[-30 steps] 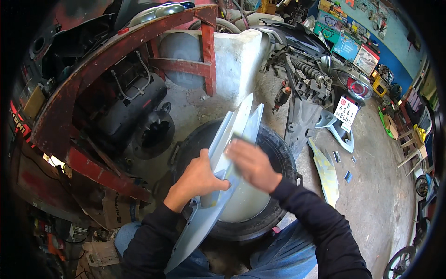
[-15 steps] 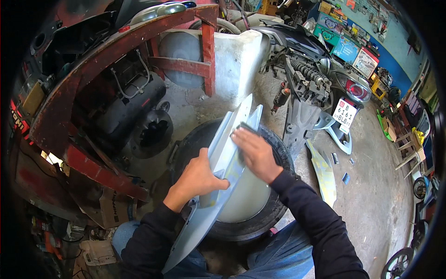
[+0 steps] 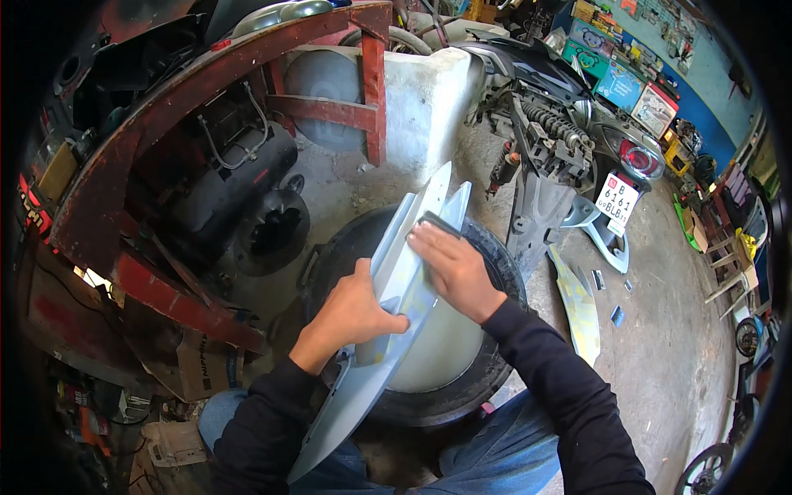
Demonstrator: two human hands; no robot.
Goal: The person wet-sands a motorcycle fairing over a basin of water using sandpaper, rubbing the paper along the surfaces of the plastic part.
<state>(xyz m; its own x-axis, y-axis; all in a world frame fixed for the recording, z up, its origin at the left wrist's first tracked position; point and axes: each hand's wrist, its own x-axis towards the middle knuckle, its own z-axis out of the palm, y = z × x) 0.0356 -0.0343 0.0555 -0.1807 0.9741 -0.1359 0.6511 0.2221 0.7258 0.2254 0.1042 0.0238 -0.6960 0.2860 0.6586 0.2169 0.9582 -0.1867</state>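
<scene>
My left hand (image 3: 355, 309) grips a long, pale grey-blue plastic panel (image 3: 330, 429) with yellowish patches, which is tilted diagonally over a round black tub (image 3: 495, 379). Its thumb is pressed against the panel's face and its fingers are wrapped round the side. My right hand (image 3: 450, 268) holds a dark, flat pad (image 3: 437, 219) against the panel's upper part, its fingers pressed together on top of it. Cloudy whitish liquid (image 3: 433, 355) shows inside the tub, partly hidden by the panel and my hands.
A red frame (image 3: 322, 109) and black cylinder tank (image 3: 247, 169) are at left. A stripped motorcycle body (image 3: 540, 198) stands at right, beside another pale panel (image 3: 577, 313) and small blue pieces (image 3: 617, 315) on the concrete floor (image 3: 660, 363). A white low wall (image 3: 417, 107) is behind.
My right hand, blurred a second ago, has shifted slightly up along the panel with the pad. My left hand and the panel stay nearly in place.
</scene>
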